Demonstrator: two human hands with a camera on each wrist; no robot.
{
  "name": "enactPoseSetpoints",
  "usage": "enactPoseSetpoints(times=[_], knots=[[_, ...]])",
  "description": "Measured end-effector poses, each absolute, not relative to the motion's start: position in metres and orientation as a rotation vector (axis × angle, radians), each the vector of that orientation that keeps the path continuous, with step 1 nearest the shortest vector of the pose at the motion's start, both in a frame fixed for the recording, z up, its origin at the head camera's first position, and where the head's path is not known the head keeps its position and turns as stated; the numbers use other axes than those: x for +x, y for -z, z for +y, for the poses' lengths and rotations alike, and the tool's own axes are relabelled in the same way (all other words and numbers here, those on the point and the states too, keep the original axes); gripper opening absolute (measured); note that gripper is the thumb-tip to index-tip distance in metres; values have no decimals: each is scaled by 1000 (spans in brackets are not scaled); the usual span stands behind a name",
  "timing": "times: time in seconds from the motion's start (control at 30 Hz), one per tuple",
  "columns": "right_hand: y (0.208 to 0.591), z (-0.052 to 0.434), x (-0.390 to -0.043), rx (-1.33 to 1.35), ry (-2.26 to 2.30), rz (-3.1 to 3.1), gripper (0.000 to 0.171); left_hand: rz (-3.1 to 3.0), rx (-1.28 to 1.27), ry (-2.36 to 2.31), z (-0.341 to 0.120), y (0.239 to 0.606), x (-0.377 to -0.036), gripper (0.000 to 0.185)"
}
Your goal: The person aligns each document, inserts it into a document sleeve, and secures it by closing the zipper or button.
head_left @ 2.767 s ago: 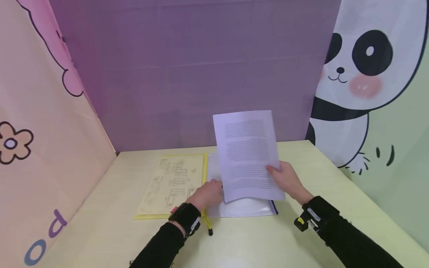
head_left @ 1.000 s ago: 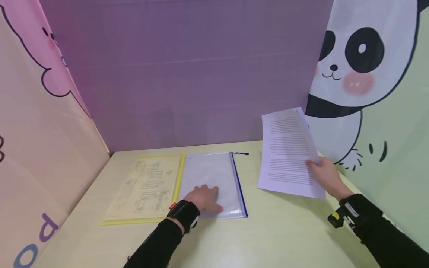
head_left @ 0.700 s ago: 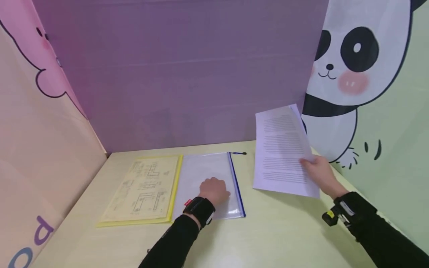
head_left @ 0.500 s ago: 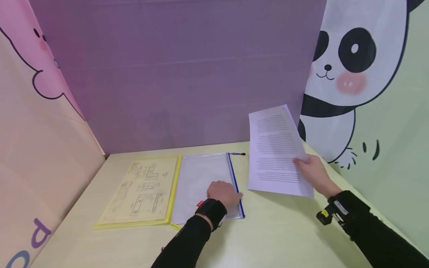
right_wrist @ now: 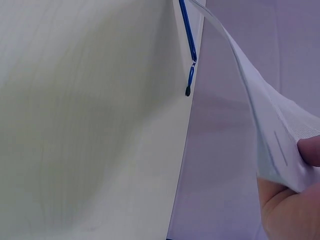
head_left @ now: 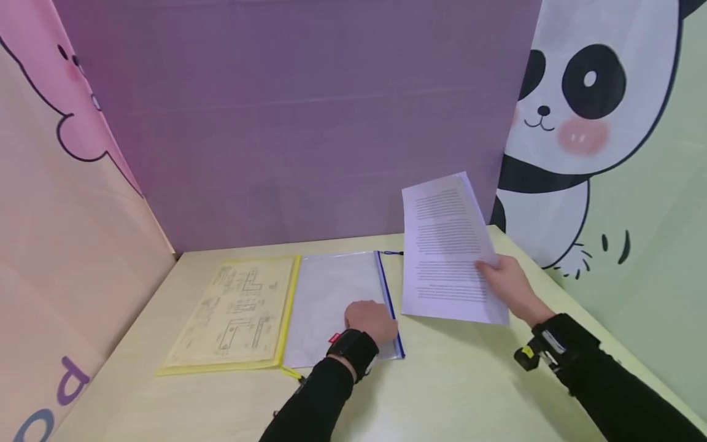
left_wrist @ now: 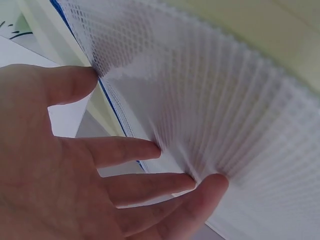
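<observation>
My left hand (head_left: 370,320) rests low on a clear mesh zip pouch (head_left: 331,276) lying on the table. In the left wrist view the fingers are spread and fairly straight. Their tips press the white mesh (left_wrist: 250,130) into folds, and the thumb touches the edge by the blue zip (left_wrist: 112,102). Off to the right, my right hand (head_left: 510,285) pinches a few printed papers (head_left: 444,245) by their right edge, thumb in front and fingers behind. The papers stand tilted up over the table, bending slightly in the right wrist view.
A yellow zip pouch (head_left: 237,307) with technical drawings inside lies left of the clear one. Its yellow pull cord (head_left: 291,372) sticks out at the front. A purple panel (head_left: 331,123) closes off the back of the table (head_left: 431,393), with patterned walls at both sides.
The papers have been moved right, away from over the clear pouch, then drifted slightly back left. My left hand has shifted right across the clear pouch to its blue zip side.
</observation>
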State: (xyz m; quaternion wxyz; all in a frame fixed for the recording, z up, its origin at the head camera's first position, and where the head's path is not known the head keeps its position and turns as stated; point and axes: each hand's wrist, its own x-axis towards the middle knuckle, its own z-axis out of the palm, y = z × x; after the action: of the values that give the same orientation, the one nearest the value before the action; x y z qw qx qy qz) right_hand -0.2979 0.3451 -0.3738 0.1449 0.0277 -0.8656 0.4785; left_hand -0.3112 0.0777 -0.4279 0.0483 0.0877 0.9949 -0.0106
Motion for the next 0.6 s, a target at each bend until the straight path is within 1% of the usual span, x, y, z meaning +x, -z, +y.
enactPoseSetpoints(times=[0.17,0.33,0.6], knots=[[374,342,-297,85,-1371,-2493,41,3042,242,-62,77,423,-308,47],[375,340,-297,91,-1373,-2490,40,3048,221,-143,80,426,-308,47],[376,340,-299,81,-1343,-2501,39,3061,239,-150,80,427,-310,45]])
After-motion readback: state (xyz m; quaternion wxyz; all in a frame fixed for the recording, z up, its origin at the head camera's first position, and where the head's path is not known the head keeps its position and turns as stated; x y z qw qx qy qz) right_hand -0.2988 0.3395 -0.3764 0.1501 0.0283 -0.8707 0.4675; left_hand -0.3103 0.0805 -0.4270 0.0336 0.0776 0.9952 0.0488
